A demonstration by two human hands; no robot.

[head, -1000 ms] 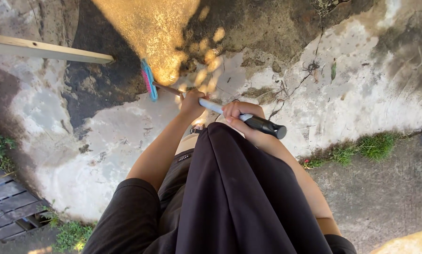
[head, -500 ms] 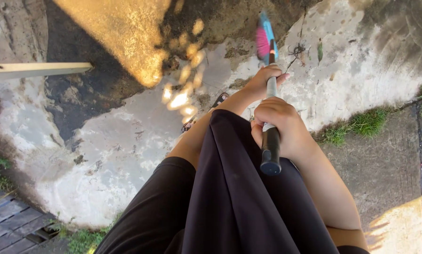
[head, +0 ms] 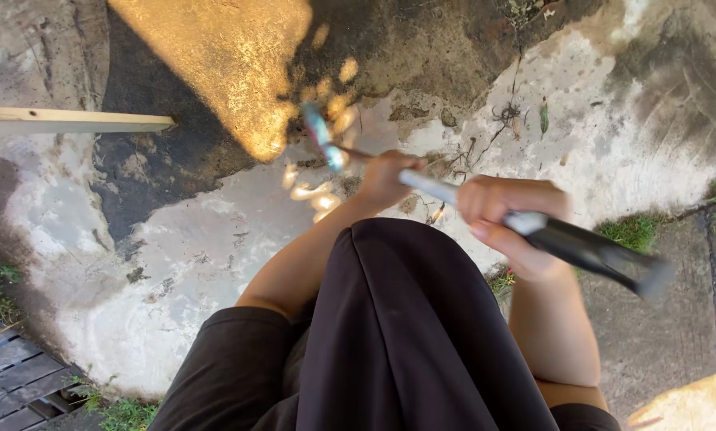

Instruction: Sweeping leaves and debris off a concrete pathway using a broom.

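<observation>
The ground is rough, weathered concrete (head: 214, 263), pale and chalky in the middle, stained dark and damp toward the top, with a bright patch of sunlight (head: 222, 64) across the upper left and small dappled spots just below it. A pale wooden plank (head: 70, 121) lies flat at the left edge, a dark slatted grate (head: 6, 383) shows in the lower left corner, and tufts of grass (head: 633, 231) grow along the cracks at right and bottom. Half a second ago the broom stood nearly upright in the view, its pink and blue head at the top, right of centre; now the broom (head: 485, 209) lies aslant, its blurred blue head down at the left near the sunlit spots and the black grip end out at the right, so it has swung leftward across the concrete. It has a pale metal shaft and a dark handle end, smeared by motion. The left hand (head: 386, 177) is wrapped around the shaft nearer the head, and the right hand (head: 511, 227) is closed around it where the black grip begins, above the person's black garment (head: 406, 343).
</observation>
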